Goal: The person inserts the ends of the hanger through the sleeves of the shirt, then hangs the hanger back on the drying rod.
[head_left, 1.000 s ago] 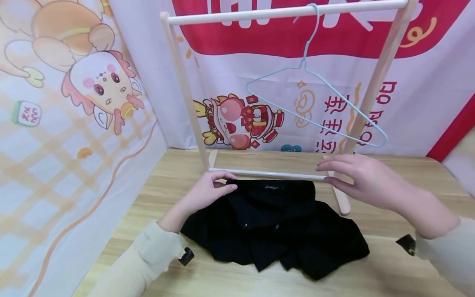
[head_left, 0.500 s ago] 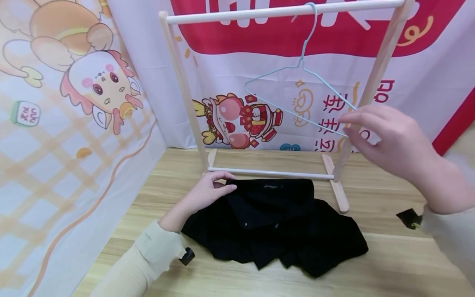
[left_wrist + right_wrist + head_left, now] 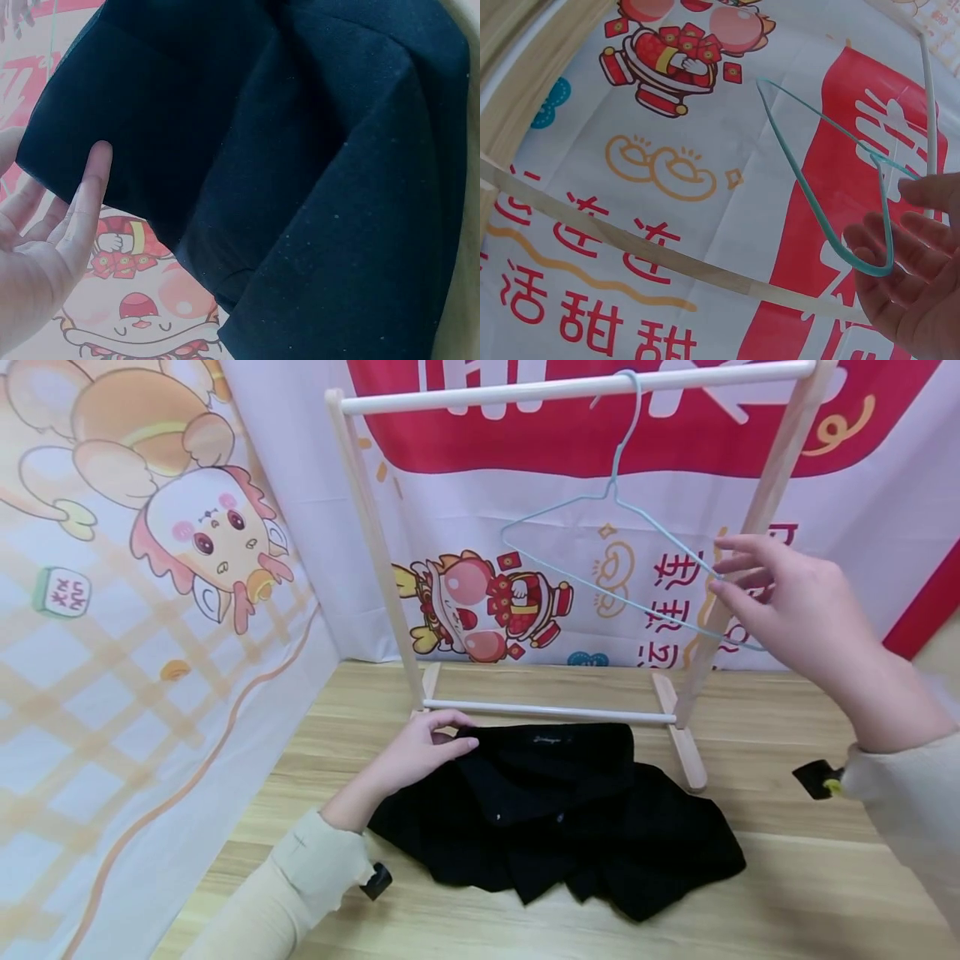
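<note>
A black skirt (image 3: 555,793) lies spread on the wooden table, its waistband with small pale lettering toward the rack. My left hand (image 3: 420,752) holds the waistband's left end between thumb and fingers. In the left wrist view, the dark cloth (image 3: 225,150) fills most of the frame, and one fingertip lies on its surface. A pale blue-green wire hanger (image 3: 614,477) hangs by its hook from the rack's top bar. My right hand (image 3: 817,610) pinches the hanger's right sloping arm. The right wrist view shows the hanger (image 3: 801,184) reaching into that hand, with several fingers loosely curled.
A wooden clothes rack (image 3: 480,396) with a thin lower bar (image 3: 551,712) stands behind the skirt. Printed cloth walls (image 3: 442,510) close off the back and left. The table (image 3: 795,885) shows wood grain around the skirt.
My right hand has risen from beside the rack's lower right side to the hanger and now pinches it. The left hand stays at the skirt's waistband.
</note>
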The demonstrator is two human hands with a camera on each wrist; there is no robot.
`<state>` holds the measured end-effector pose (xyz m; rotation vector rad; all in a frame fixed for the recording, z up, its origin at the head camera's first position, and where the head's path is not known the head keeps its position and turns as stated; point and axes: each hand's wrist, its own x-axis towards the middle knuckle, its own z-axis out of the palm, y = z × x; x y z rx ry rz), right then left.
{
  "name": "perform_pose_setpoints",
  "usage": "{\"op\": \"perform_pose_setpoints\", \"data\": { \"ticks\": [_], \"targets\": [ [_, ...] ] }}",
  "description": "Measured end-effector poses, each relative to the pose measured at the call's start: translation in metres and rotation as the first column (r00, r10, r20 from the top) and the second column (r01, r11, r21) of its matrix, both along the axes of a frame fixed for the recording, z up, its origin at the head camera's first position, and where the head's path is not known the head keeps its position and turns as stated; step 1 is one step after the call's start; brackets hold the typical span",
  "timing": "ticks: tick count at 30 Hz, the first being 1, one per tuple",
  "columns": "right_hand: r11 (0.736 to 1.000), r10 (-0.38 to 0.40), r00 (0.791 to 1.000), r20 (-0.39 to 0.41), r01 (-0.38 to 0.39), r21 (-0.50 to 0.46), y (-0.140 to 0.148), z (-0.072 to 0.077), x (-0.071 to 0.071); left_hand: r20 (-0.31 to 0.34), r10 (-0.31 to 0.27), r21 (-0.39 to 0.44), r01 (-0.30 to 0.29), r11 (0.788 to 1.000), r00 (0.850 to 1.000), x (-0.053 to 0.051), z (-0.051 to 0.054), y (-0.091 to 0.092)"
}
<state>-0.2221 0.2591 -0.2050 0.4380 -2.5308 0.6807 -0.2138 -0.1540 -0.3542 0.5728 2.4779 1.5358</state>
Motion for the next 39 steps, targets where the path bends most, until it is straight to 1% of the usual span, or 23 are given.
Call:
{"op": "perform_pose_setpoints", "data": {
  "ticks": [2,8,15,21,24,33,36,39],
  "targets": [
    [1.000,-0.016,1.000,0.010,0.016,-0.010,0.001,-0.001,-0.002,0.007,0.004,-0.004,-0.004,1.000,1.000,-0.001,0.001,0.000],
    [0.999,-0.046,0.999,-0.017,0.046,-0.011,0.002,-0.007,-0.005,0.003,0.007,-0.001,-0.007,1.000,1.000,0.000,0.004,0.001],
    [0.999,-0.043,0.999,-0.016,0.042,-0.013,0.001,-0.011,-0.012,-0.027,0.017,0.019,-0.017,1.000,0.999,0.001,0.004,0.000],
    [0.998,-0.036,0.999,-0.010,0.035,-0.061,0.001,-0.013,-0.015,-0.043,0.010,0.012,-0.010,1.000,0.999,0.003,0.005,0.000],
    [0.996,-0.033,0.999,0.001,0.033,-0.081,0.001,-0.014,-0.015,-0.041,0.010,0.007,-0.009,1.000,0.999,0.003,0.004,0.000],
    [0.991,-0.038,0.998,0.056,0.045,-0.128,0.001,-0.014,-0.016,-0.045,0.014,-0.001,-0.014,1.000,0.999,0.004,0.005,-0.001],
    [0.989,-0.043,0.998,0.047,0.049,-0.138,0.001,-0.012,-0.015,-0.045,0.012,0.000,-0.012,1.000,0.999,0.003,0.004,-0.001],
    [0.990,-0.044,0.999,0.018,0.046,-0.136,0.000,-0.010,-0.014,-0.044,0.011,0.004,-0.011,1.000,0.999,0.003,0.003,-0.002]
  ]
}}
